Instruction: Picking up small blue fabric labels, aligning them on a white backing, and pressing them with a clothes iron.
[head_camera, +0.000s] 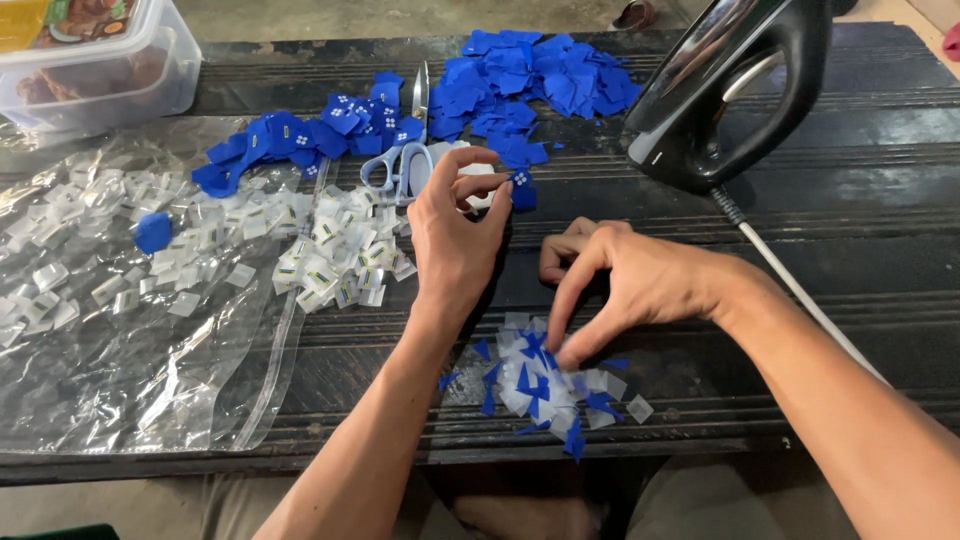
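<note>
Nearest, at 6 o'clock: scrap heap of clear and blue offcuts on the table. R hand arches over it, forefinger tip pressed down on the heap; other fingers curled, grip holding nothing I can make out.

Just beyond, toward 11 o'clock of that: L hand raised, grip pinched on a small blue tag with a white mark.

Judged step: sorting or picking pieces one by one. Next move would need a fine fingertip pinch on a single thin piece, without dragging its neighbours.

9 o'clock: clear bag lying flat; on it small clear packets, square, some w/ yellow-dark labels.

Farther, 11–12 o'clock: scissors, pale handles, among blue tag piles.

1 o'clock: black iron, cord running to 4 o'clock.

Far 10 o'clock: clear lidded tub, colourful label on lid.
</note>
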